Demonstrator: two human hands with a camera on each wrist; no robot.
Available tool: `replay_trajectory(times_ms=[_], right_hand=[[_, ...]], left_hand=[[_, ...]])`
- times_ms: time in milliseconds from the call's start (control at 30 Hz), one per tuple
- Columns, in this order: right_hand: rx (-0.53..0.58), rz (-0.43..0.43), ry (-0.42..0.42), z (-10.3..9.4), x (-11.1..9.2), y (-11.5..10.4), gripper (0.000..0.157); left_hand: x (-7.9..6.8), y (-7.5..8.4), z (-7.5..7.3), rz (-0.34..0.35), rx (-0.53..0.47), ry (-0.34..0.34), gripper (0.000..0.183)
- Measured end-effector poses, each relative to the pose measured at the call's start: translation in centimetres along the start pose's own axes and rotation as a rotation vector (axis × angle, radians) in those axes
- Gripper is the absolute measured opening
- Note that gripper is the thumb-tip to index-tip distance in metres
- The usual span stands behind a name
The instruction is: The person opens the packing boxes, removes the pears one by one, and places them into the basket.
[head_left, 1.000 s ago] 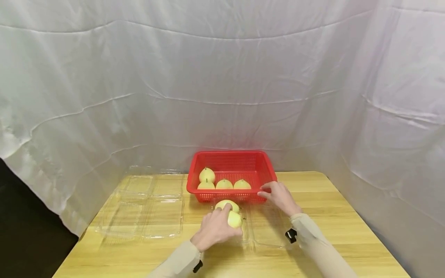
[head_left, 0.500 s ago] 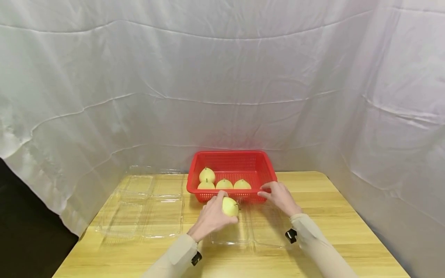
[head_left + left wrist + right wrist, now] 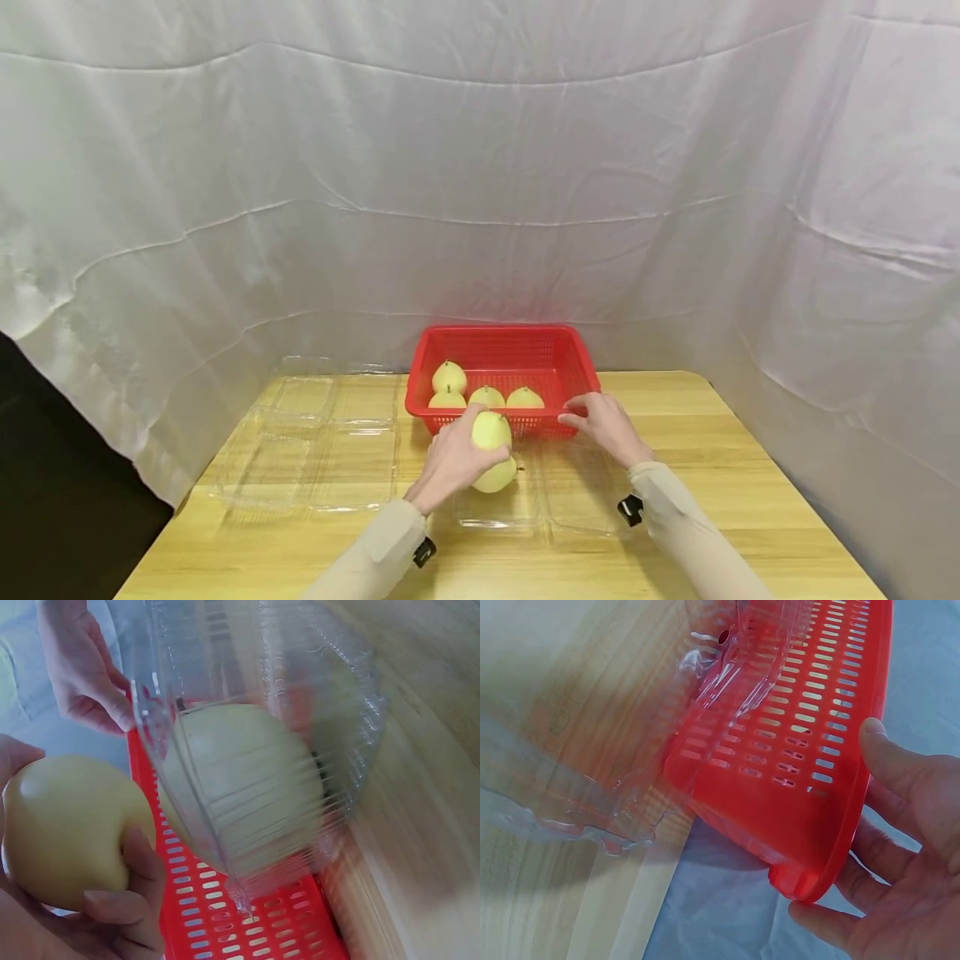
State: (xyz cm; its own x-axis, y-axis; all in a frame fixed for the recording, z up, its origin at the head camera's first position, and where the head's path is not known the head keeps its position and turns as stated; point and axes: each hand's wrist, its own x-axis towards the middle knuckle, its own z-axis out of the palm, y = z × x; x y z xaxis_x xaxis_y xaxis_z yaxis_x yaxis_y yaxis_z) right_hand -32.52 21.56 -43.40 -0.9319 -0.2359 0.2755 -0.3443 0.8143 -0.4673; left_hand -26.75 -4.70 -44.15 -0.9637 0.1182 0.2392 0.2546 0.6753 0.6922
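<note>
My left hand (image 3: 453, 462) holds a pale yellow pear (image 3: 491, 431), raised just in front of the basket. In the left wrist view the fingers and thumb curl round that pear (image 3: 71, 829). Below it, another pear (image 3: 495, 477) lies in a clear plastic clamshell box (image 3: 491, 523); the left wrist view shows this pear (image 3: 247, 787) through the box wall. My right hand (image 3: 611, 429) grips the front right corner of the red basket (image 3: 502, 333). In the right wrist view the thumb rests on the basket's rim (image 3: 874, 750), with the other fingers under it.
Several pears (image 3: 448, 377) sit in the basket's left and front part. More clear plastic boxes (image 3: 352, 471) stand on the table's left side. The open box's other half (image 3: 581, 492) lies at the right. A pale curtain (image 3: 480, 208) surrounds the wooden table (image 3: 720, 508).
My left hand has moved up and away toward the basket with the pear. The pear in the box now shows below the held one. My right hand stays at the basket corner.
</note>
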Motion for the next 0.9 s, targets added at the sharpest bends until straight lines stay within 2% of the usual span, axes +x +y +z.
replay_trajectory(times_ms=[133,267,500,667,767,833,900], right_hand=[[-0.008,-0.013,0.013,0.0,0.0,0.1,0.025],[-0.003,-0.013,0.011,-0.1,-0.1,0.0,0.026],[-0.010,-0.005,0.006,-0.1,-0.1,0.0,0.025],[-0.004,-0.007,0.000,-0.1,0.1,0.0,0.024],[0.000,-0.006,0.001,0.0,0.1,0.0,0.023],[-0.001,-0.005,0.002,0.0,0.1,0.0,0.022],[-0.005,-0.003,0.003,0.0,0.0,0.0,0.022]], left_hand=[[0.4,0.0,-0.1,-0.016,-0.014,0.044,0.059],[0.9,-0.1,-0.3,-0.012,-0.072,0.075,0.056],[1.6,-0.1,-0.8,0.002,-0.221,0.115,0.068],[1.9,-0.3,-1.2,0.090,-0.240,0.130,0.077],[2.2,-0.5,-1.4,0.148,-0.228,0.143,0.076],[2.5,-0.6,-1.6,0.168,-0.218,0.161,0.075],[2.8,-0.6,-1.8,0.161,-0.231,0.165,0.075]])
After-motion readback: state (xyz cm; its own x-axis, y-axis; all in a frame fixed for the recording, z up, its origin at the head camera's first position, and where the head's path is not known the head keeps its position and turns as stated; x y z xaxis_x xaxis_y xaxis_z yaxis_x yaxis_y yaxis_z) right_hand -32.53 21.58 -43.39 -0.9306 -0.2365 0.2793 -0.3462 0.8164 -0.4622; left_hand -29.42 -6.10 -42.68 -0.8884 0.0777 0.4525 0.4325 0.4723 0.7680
